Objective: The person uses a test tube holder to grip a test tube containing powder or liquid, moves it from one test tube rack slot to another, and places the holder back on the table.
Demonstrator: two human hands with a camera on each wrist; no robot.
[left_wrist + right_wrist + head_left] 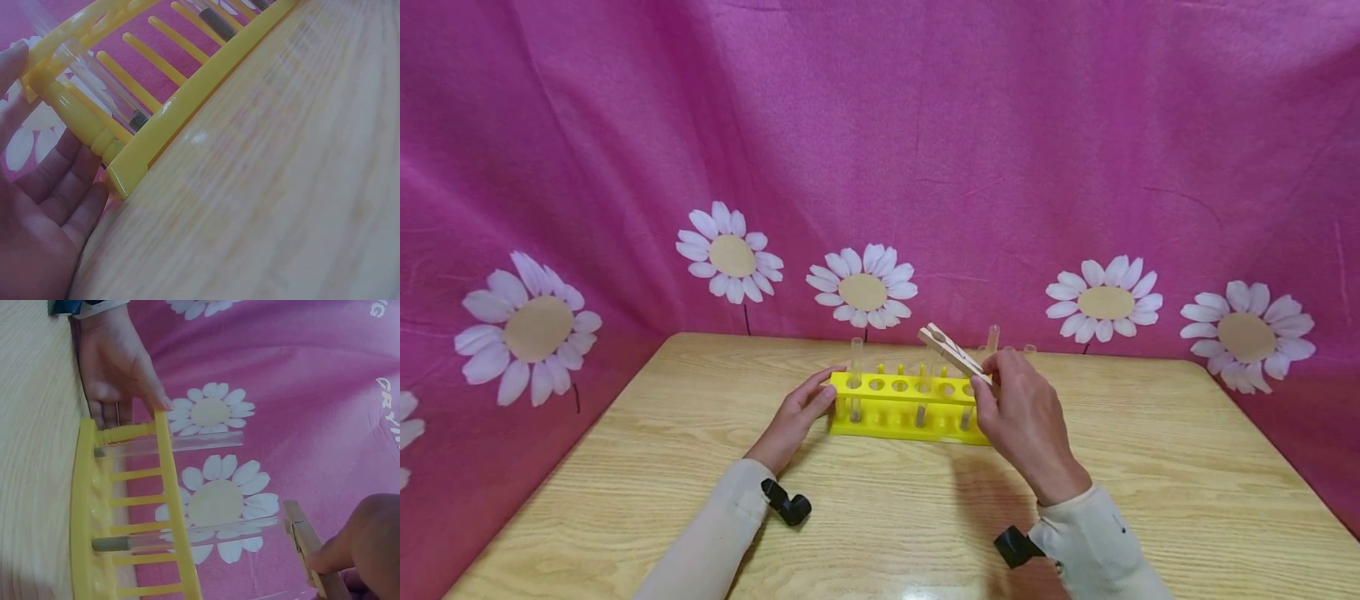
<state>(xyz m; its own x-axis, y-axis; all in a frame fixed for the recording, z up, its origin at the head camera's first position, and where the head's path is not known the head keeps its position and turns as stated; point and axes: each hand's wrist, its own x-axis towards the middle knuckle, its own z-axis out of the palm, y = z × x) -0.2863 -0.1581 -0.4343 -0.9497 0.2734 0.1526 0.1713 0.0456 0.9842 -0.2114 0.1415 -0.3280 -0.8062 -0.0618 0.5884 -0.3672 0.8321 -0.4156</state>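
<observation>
A yellow test tube rack (887,430) stands on the table. My left hand (793,423) holds its left end, thumb at the upper rail and fingers around the end post. In my right hand (1026,417) is a wooden test tube clamp (951,350), pinched near the rack's right end. Its head points up and to the left, above the rack. Clear test tubes stand in the rack: one at the left end (856,354), another near the middle (112,544), and a third at the right (966,418). Dark grey matter lies at their bottoms. The clamp head appears apart from the middle tube.
Behind my right hand, more clear tubes (993,337) rise, their lower parts hidden. Drying pegs (153,82) line the rack's back. A pink cloth (962,167) with white flowers hangs behind the wooden table (880,517).
</observation>
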